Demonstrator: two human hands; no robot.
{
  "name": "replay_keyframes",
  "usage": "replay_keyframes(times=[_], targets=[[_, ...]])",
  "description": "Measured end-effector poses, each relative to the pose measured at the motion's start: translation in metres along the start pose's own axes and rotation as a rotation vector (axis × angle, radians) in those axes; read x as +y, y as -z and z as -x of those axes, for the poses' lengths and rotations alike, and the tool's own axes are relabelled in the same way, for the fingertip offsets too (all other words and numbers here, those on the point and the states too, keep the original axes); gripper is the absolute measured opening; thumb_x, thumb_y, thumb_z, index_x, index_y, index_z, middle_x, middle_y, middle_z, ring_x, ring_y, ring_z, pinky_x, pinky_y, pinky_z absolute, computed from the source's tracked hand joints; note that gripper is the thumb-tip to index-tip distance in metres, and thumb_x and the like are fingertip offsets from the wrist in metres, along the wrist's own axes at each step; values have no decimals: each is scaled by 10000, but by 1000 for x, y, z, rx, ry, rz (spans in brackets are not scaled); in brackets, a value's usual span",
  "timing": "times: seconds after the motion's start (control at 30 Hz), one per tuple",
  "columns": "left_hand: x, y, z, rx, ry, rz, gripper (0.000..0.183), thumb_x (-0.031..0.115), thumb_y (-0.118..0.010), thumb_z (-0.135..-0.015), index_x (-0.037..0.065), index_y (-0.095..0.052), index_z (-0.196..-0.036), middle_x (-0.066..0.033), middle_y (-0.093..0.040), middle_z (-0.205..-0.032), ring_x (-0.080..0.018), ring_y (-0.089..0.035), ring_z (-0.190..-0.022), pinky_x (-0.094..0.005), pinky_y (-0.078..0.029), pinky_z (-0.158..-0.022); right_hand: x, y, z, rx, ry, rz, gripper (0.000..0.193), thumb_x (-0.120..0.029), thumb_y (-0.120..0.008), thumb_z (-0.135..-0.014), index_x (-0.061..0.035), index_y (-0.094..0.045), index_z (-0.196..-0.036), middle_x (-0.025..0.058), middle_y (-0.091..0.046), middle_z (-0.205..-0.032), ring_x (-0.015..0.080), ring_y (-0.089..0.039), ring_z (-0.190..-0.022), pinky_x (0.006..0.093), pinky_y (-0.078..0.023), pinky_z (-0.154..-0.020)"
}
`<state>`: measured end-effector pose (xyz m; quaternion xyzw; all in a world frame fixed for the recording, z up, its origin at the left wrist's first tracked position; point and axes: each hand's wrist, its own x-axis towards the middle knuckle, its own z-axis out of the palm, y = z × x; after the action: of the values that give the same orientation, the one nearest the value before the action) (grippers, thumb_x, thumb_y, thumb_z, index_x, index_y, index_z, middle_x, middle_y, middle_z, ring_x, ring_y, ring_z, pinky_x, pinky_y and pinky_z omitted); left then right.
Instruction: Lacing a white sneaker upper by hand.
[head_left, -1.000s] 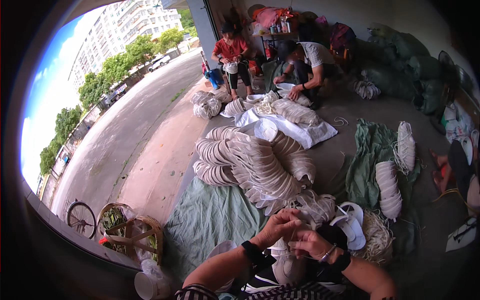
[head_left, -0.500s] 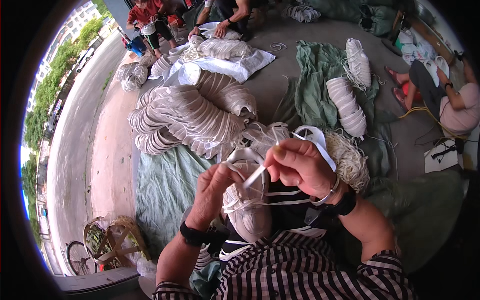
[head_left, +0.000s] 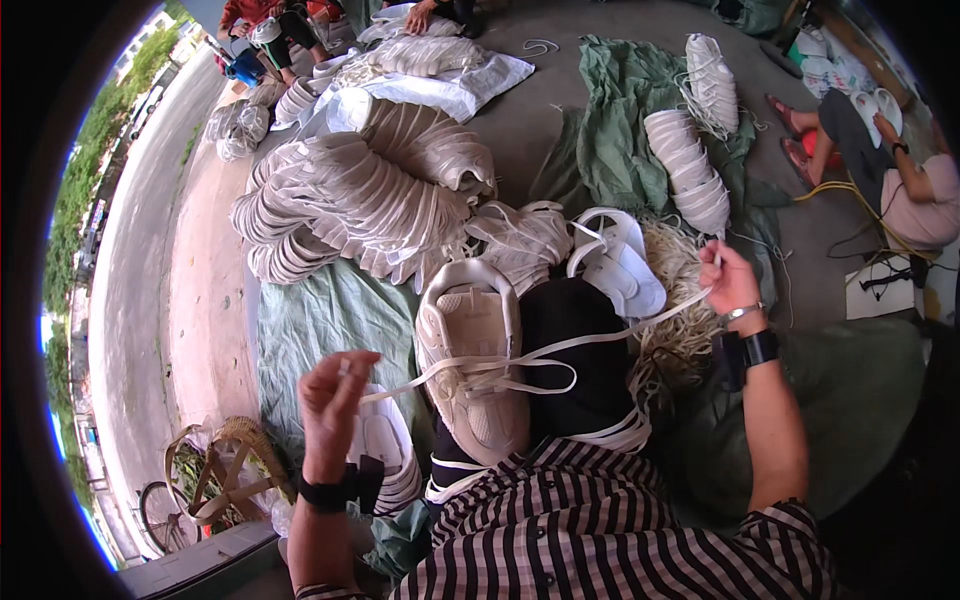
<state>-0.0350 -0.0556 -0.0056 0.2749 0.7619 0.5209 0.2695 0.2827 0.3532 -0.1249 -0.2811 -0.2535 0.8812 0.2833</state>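
A beige shoe upper (head_left: 470,365) rests on my lap, toe toward me, with a white shoelace (head_left: 640,330) threaded through its front. Out to the left, my left hand (head_left: 336,395) pinches one lace end. My right hand (head_left: 732,283), raised to the right, grips the other end, so the lace spans both sides of the shoe with a loose loop near the middle. A white sandal-like shoe piece (head_left: 620,270) lies beyond my right knee, next to a heap of white laces (head_left: 685,290). Stacked white shoe pieces (head_left: 385,440) sit by my left wrist.
Bundled stacks of shoe uppers (head_left: 370,200) are piled ahead on a green tarp (head_left: 330,330). Two more rolls (head_left: 690,170) lie at the right. Other people work at the far left and far right. A woven basket (head_left: 235,465) stands lower left; a yellow cable (head_left: 850,188) crosses the right side.
My hands have moved from close together above the shoe to wide apart, drawing the lace ends out to both sides. The view has shifted, showing more of the shoe.
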Motion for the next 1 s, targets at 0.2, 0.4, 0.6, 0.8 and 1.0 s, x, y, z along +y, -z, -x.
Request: replay_keyframes(times=[0.2, 0.4, 0.6, 0.8, 1.0], targets=[[14, -70, 7, -185, -531, -831, 187, 199, -714, -721, 103, -656, -870, -37, -616, -691, -206, -599, -628, -310, -482, -574, 97, -181, 38, -465, -20, 1009, 241, -232, -455, -952, -29, -577, -906, 29, -622, -699, 50, -466, -386, 186, -363, -383], [19, -82, -3, -230, -458, -934, 186, 266, -672, -754, 105, -606, -817, -58, -617, -697, -245, -621, -676, -362, -486, -571, 120, -178, 19, -671, 166, 1402, 173, -192, -522, -910, -28, -575, -912, -3, -557, -660, 56, -494, -494, 225, -395, -468], [26, -69, -14, -413, -262, -856, 223, 297, -689, -756, 96, -650, -844, -113, -632, -697, -288, -632, -674, -363, -493, -604, 109, -157, 1, -292, -300, 476, 137, -177, -660, -827, -70, -591, -878, -71, -493, -652, -17, -375, -458, 141, -223, -334], [15, -58, -26, -474, -3, -377, 180, 134, -706, -757, -9, -614, -815, -84, -597, -672, -123, -568, -643, -277, -469, -626, 88, -93, -13, 56, -273, 308, 82, -180, -646, -836, -159, -568, -820, -122, -375, -510, -4, -294, -364, 162, -172, -327], [-38, -82, 4, -14, -9, 176, 150, 97, -630, -823, -3, -526, -863, -1, -563, -756, -76, -521, -695, -221, -445, -641, 58, -46, -6, 204, -77, 456, 151, -192, -588, -851, -54, -595, -789, -19, -517, -543, 38, -355, -320, 188, -225, -305]])
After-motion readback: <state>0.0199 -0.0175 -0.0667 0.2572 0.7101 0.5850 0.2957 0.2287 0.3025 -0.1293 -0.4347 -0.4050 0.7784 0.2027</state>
